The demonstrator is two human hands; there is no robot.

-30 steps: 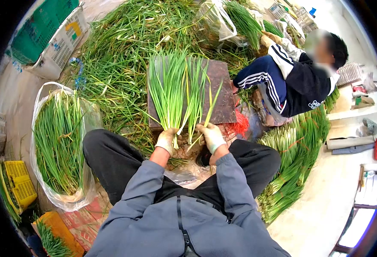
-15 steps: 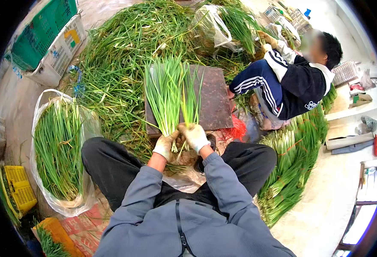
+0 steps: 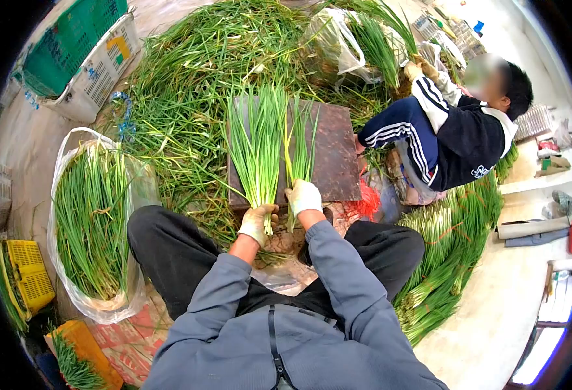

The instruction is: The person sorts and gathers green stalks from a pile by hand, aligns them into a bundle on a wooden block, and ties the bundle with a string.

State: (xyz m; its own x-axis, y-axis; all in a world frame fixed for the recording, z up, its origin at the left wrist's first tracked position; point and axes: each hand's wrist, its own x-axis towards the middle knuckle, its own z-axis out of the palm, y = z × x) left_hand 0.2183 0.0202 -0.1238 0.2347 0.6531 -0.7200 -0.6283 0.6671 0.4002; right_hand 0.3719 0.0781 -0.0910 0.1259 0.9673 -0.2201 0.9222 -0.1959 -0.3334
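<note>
My left hand (image 3: 258, 223), in a pale work glove, is closed round the lower stalks of a large bunch of green chives (image 3: 257, 153). Its leaves fan out away from me over a dark brown board (image 3: 335, 148). Just to the right, my gloved right hand (image 3: 305, 197) grips a smaller bunch of chives (image 3: 302, 144), with some yellowish stalks among the green. The cut ends of both bunches stick out below my hands, near the board's front edge. A narrow gap separates the two hands.
A big heap of loose chives (image 3: 195, 84) surrounds the board's far and left sides. Left stands a plastic bag of chives (image 3: 94, 224); tied bundles (image 3: 452, 253) lie at right. A co-worker (image 3: 458, 133) sits at upper right, holding chives. Crates (image 3: 97, 75) stand upper left.
My right hand has moved away from my left, taking the smaller bunch slightly right. The left hand keeps its hold on the large bunch. The whole view has shifted a little.
</note>
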